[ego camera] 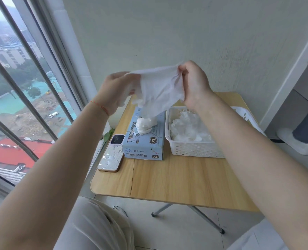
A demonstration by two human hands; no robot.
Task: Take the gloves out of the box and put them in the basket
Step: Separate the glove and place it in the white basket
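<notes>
Glove (158,87) stretched crosswise above glove box (144,141), pinched by left hand (117,91) and right hand (194,83), lower end hanging toward box; basket (194,148) alongside on wooden folding table (176,181) beside window (23,87).

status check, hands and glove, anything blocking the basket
Left hand and right hand both pinch one glove, held above box. Basket already holds gloves. Nothing blocking it.
</notes>
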